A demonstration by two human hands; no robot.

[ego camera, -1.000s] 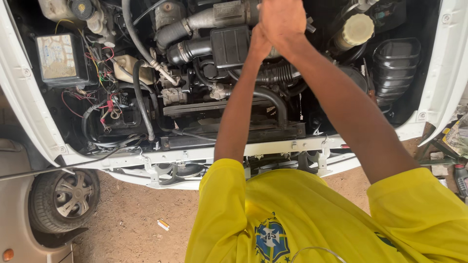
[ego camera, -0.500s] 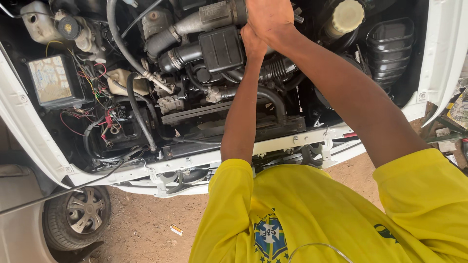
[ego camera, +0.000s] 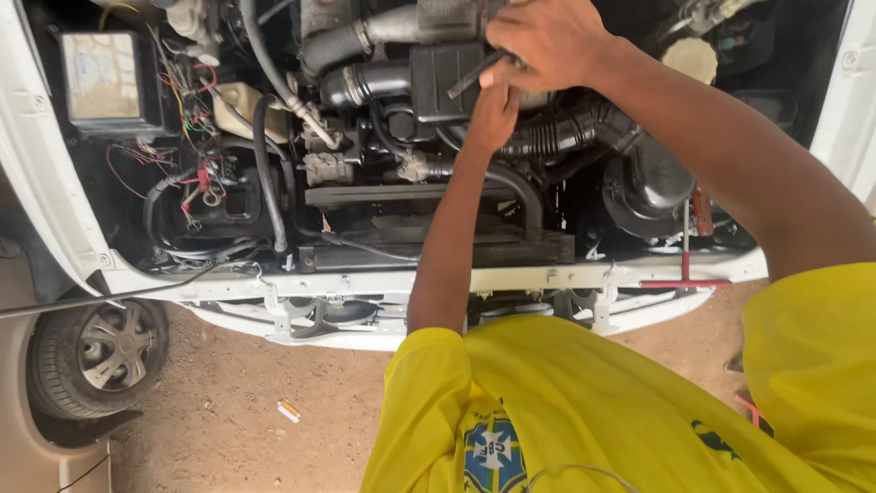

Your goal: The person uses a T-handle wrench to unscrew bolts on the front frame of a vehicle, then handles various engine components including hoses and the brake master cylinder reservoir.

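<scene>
Now the view sits closer over the engine bay than a moment ago, both hands lower in it. Leftward, the left hand (ego camera: 493, 114) presses against the ribbed black hose (ego camera: 557, 137); its grip I cannot tell. Just above, the right hand (ego camera: 547, 41) is clenched around a dark tool handle (ego camera: 474, 75) beside the black airbox (ego camera: 447, 78).

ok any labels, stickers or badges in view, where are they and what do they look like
Label: on top of the black box at the far left of the engine bay; rectangular, pale and faded, with bluish and reddish marks.
Badge: on the yellow shirt, bottom centre; shield-shaped, blue and green with a yellow edge.
</scene>
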